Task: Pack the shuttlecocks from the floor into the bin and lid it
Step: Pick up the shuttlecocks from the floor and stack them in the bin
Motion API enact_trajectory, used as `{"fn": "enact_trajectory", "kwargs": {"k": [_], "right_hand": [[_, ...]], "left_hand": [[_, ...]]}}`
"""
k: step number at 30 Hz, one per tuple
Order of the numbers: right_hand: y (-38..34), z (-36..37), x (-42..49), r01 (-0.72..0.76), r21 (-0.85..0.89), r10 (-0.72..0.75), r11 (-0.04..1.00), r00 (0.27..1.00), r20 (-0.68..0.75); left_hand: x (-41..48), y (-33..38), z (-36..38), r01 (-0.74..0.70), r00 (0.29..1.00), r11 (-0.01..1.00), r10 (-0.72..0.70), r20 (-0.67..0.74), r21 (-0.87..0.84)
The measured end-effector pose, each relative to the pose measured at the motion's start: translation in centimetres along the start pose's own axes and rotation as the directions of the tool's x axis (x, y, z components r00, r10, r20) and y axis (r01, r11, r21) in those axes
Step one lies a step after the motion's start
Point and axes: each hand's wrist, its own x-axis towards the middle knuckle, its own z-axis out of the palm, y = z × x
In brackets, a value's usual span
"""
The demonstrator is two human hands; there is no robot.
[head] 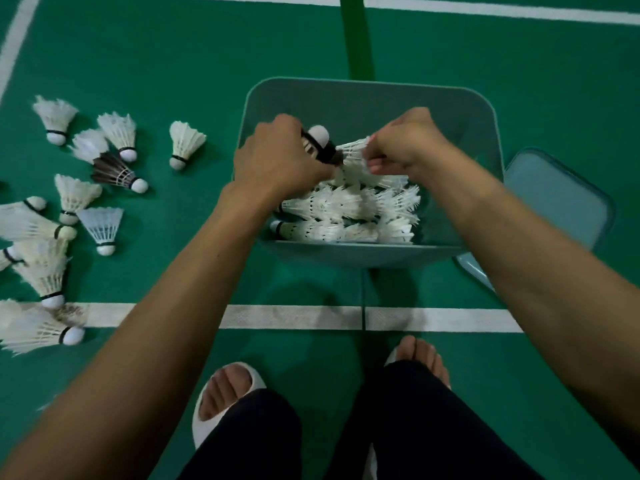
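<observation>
Two hands within bin (pixel 381 98) rim, left hand (pixel 277 157) gripping dark shuttlecock (pixel 325 147), right hand (pixel 408 143) pinching white shuttlecock (pixel 353 151)

we look down on a badminton court: a green textured sports floor (pixel 145 57) crossed by white painted boundary lines (pixel 294 317), a green upright post (pixel 356 39) at the far side, and white feather shuttlecocks with rounded cork tips (pixel 187 143) loosely scattered over the playing surface.
</observation>
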Motion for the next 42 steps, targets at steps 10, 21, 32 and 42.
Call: {"fn": "enact_trajectory", "kwargs": {"k": [10,21,32,42], "right_hand": [[-0.5,7.9,4.5,-0.044,0.018,0.040,0.999,0.984,0.172],[-0.2,6.9,4.4,-0.062,0.092,0.053,0.994,0.994,0.093],[1.3,0.8,2.3,0.061,-0.176,0.013,0.983,0.920,0.392],[1.8,-0.5,2.8,0.350,-0.387,-0.165,0.853,0.885,0.436]], "left_hand": [[2.8,-1.5,3.1,-0.015,0.875,0.984,-0.072,0.479,0.176],[4.3,-1.7,4.0,0.005,0.869,0.997,-0.040,0.493,0.073],[3.3,-1.3,3.7,-0.037,0.903,0.999,0.041,0.428,-0.016],[3.0,-1.0,2.6,0.005,0.956,0.985,0.046,0.289,-0.174]]}}
